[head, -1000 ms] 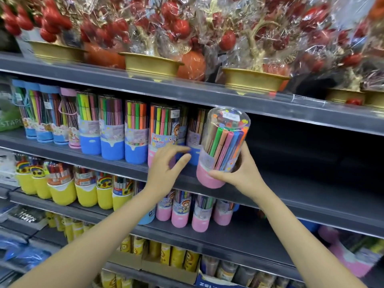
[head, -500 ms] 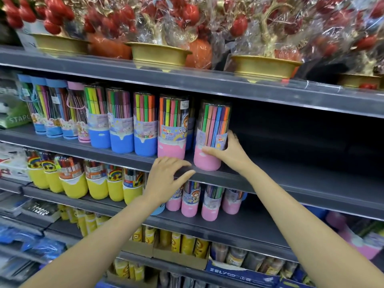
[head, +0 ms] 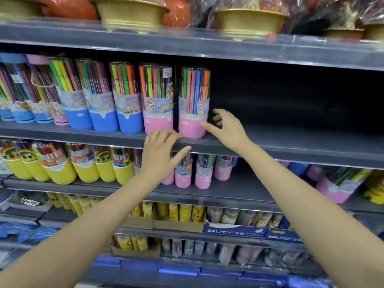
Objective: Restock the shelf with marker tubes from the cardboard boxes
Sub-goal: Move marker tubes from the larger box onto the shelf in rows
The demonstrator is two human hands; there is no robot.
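Grey shelf unit [head: 291, 142] fills the frame, several tiers, blurred at the edges.

Top tier, upper edge of frame: gold bowls [head: 249, 21] with wrapped orange and red goods, cropped.

Second tier, centre-left: row of marker tubes. Blue-base tubes [head: 104, 119] run from the left edge to centre, then two pink-base ones. Left pink tube [head: 158, 113] reads "WATER COLOR PEN". Right pink tube [head: 193, 119] stands upright near the front lip, last in the row, just beside its neighbour with a narrow gap. Tier to its right is dark and bare.

Third tier: yellow-base tubes [head: 60, 171] at left, smaller pink-base tubes [head: 202, 177] at centre, more pink ones at far right, blurred.

Lower tiers: yellow packs in cardboard trays [head: 178, 225], blue boxes [head: 234, 230], clear tubes below; print unreadable.

Both forearms come up from the bottom corners.

Right hand [head: 230, 129], centre-right: fingers spread and fairly straight, gripping nothing. Thumb tip touches or nearly touches the right pink tube's base; cannot tell which. Other fingers sit beside and behind the tube, motion-blurred.

Left hand [head: 160, 154], centre: palm down, fingers relaxed, fingertips resting on the second tier's front lip just below the two pink tubes, thumb out to the right. Holds nothing.
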